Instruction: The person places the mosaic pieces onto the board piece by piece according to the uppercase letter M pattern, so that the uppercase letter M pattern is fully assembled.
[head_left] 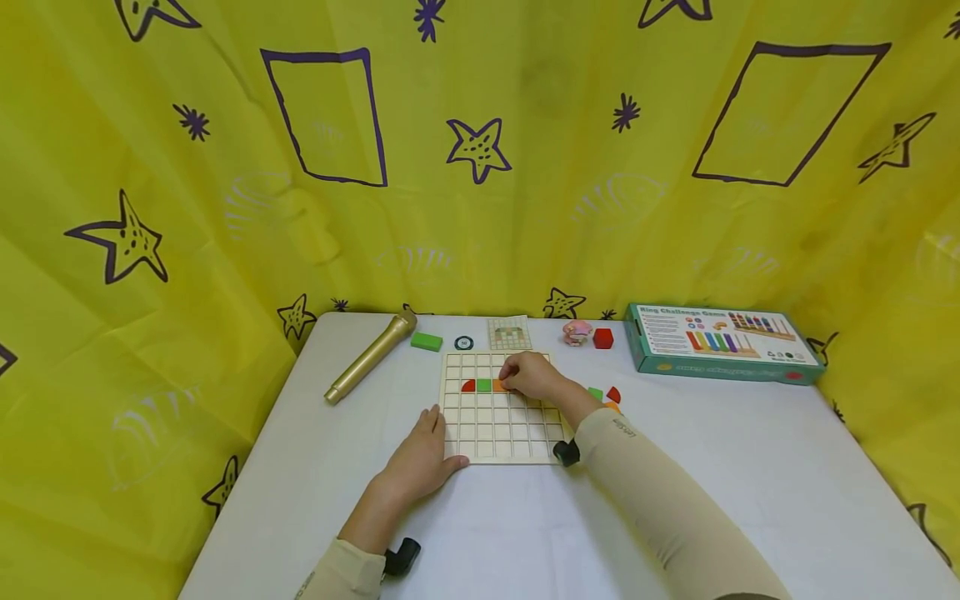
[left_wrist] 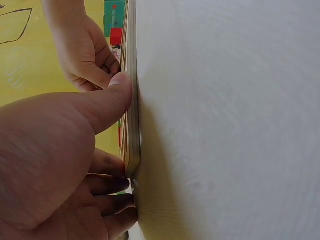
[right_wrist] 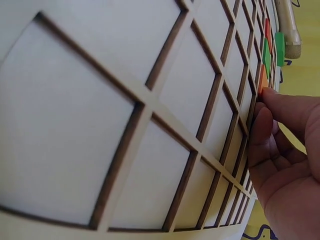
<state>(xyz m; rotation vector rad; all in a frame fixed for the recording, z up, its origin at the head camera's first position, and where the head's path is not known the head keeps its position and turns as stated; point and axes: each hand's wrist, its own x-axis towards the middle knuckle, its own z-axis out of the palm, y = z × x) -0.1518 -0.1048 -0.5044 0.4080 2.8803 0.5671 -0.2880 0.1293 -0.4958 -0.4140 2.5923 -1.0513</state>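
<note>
A pale wooden grid board (head_left: 498, 447) lies on the white table. At its near left corner rests my left hand (head_left: 418, 460), fingers stretched along the left side and thumb (left_wrist: 117, 92) against the front edge. My right hand (head_left: 534, 377) reaches over the upper part of the board and pinches an orange tile (right_wrist: 263, 79) between thumb and fingertips. That tile sits in line with a green square tile (head_left: 483, 386) and a red rounded tile (head_left: 468, 386), which lie in neighbouring cells. The fingers partly cover the orange tile in the head view.
Right of the board, partly behind the right forearm, lie loose pieces, among them a red one (head_left: 614, 394). Behind the board are a patterned card (head_left: 509, 332), a round token (head_left: 464, 342), a green block (head_left: 426, 342), a red block (head_left: 603, 338), a gold microphone (head_left: 369, 360) and a game box (head_left: 723, 343).
</note>
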